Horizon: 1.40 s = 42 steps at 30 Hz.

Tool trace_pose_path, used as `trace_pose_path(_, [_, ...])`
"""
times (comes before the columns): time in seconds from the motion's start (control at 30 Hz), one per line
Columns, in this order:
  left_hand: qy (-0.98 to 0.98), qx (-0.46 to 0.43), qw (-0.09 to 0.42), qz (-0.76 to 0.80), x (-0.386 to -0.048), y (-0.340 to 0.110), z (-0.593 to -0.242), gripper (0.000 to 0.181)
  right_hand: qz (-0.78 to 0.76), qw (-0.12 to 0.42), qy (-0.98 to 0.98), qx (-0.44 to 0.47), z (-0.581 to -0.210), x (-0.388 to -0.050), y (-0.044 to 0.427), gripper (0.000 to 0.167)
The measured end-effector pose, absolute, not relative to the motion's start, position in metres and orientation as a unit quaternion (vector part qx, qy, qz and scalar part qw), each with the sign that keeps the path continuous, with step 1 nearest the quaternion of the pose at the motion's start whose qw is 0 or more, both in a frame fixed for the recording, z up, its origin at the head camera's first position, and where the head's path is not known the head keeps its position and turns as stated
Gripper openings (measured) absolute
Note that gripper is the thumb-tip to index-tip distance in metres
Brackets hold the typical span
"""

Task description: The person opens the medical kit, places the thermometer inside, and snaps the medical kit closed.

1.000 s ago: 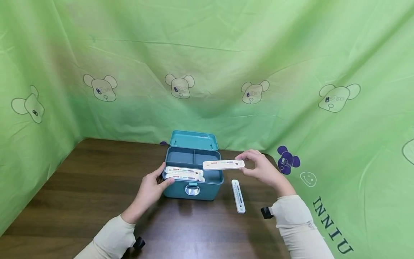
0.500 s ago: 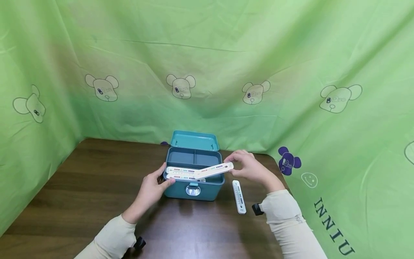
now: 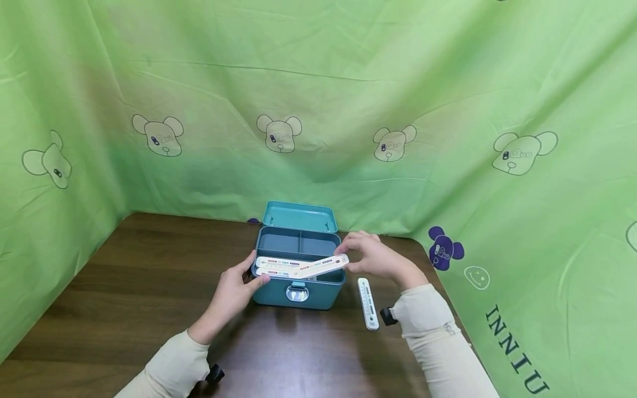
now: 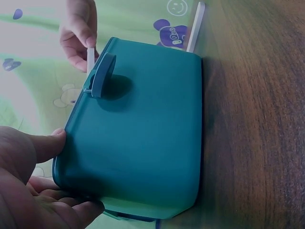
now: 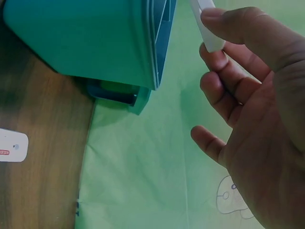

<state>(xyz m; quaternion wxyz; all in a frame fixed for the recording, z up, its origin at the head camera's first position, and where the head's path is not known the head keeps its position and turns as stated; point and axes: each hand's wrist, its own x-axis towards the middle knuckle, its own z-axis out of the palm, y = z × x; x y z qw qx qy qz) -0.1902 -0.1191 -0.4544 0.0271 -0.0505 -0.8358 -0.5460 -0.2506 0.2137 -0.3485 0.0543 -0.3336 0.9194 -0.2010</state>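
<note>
A teal storage box (image 3: 320,296) stands on the table with its lid (image 3: 299,216) tipped back. My left hand (image 3: 233,284) holds the box's left front corner, thumb at the front rim and fingers along the side. Between thumb and fingertips, my right hand (image 3: 373,257) pinches the right end of a white thermometer (image 3: 325,266). It slants over the box opening, its left end low over other white thermometers (image 3: 271,262) lying inside at the left. In the right wrist view, only the pinched end of the held thermometer (image 5: 209,33) shows.
Another white thermometer (image 3: 367,304) lies on the brown wooden table (image 3: 149,287), right of the box. A divider splits the box's rear tray (image 3: 278,240) in two. A green patterned curtain (image 3: 318,182) hangs behind and at both sides.
My right hand has moved left and slightly down with the thermometer, which has gone from nearly level to slanted, its left end now lower over the box. My left hand has stayed put.
</note>
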Motion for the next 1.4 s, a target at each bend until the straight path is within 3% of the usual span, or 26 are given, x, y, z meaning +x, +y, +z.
trace_pose_path(0.73, [-0.837,-0.047,0.03,-0.545,-0.191,-0.119,-0.454,0.076,-0.167,0.092,0.903,-0.385,-0.359,-0.265,0.184,0.026])
trace_pose_path(1.4, [-0.837,-0.045,0.031,-0.544,-0.191,-0.119,-0.455,0.076,-0.177,0.128,0.904,-0.369,-0.38,-0.266,0.167,0.024])
